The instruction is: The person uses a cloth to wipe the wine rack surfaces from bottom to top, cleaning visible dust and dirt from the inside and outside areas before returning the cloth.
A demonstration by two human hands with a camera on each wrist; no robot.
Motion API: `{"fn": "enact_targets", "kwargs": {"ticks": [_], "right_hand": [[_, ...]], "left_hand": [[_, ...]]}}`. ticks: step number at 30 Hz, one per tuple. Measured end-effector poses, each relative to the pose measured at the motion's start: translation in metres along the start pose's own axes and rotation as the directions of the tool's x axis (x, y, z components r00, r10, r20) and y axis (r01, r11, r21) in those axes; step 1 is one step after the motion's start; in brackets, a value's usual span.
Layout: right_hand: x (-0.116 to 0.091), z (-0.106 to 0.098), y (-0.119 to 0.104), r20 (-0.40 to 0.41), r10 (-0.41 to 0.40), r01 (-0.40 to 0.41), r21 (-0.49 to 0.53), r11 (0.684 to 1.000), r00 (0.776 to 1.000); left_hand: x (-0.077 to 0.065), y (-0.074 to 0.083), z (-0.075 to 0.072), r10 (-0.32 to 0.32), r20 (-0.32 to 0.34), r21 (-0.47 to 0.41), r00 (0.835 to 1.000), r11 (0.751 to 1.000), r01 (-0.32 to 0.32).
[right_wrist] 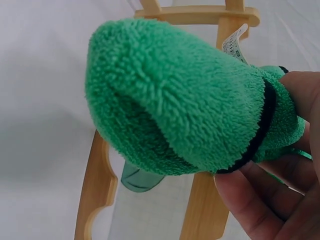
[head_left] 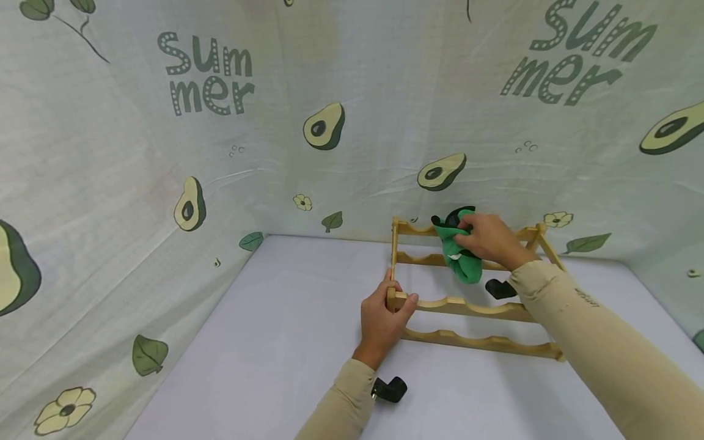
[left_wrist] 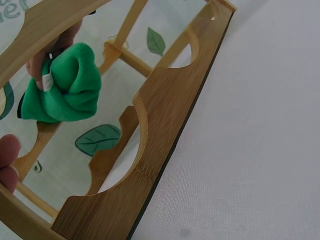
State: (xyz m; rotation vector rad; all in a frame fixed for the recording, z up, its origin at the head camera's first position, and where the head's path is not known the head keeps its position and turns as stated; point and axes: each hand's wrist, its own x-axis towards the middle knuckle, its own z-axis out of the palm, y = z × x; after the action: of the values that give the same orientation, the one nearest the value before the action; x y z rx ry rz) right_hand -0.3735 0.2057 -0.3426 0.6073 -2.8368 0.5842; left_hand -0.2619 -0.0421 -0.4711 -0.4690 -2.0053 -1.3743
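Note:
A light wooden bottle rack (head_left: 467,307) with scalloped rails stands on the white table. At its near left corner, my left hand (head_left: 382,315) grips the frame, the thumb lying over the front rail. My right hand (head_left: 489,238) holds a bunched green microfibre cloth (head_left: 466,266) at the rack's far upper rail. Black edging and a white tag show on the cloth; the right wrist view has its fluffy folded end (right_wrist: 165,100) close up. Whether the cloth touches the rail is hard to tell. Through the rails, the left wrist view shows the cloth (left_wrist: 75,85) hanging in folds.
The white tabletop (head_left: 264,366) extends left and in front of the rack. Behind it and at both sides hangs a pale fabric (head_left: 374,79) printed with avocados, leaves and lettering. Black wrist devices (head_left: 390,389) are strapped near both hands.

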Motion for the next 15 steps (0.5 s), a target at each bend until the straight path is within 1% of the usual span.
{"fn": "enact_targets", "kwargs": {"ticks": [8, 15], "right_hand": [[0.0007, 0.0016, 0.0000, -0.012, -0.004, 0.004, 0.020, 1.000, 1.000], [-0.0002, -0.0004, -0.0005, -0.012, 0.013, -0.013, 0.056, 0.998, 1.000]], "left_hand": [[-0.0001, -0.0001, -0.0007, -0.024, 0.004, 0.000, 1.000, 1.000, 0.024], [-0.0010, -0.0013, 0.0004, -0.013, 0.001, 0.003, 1.000, 1.000, 0.013]]}}
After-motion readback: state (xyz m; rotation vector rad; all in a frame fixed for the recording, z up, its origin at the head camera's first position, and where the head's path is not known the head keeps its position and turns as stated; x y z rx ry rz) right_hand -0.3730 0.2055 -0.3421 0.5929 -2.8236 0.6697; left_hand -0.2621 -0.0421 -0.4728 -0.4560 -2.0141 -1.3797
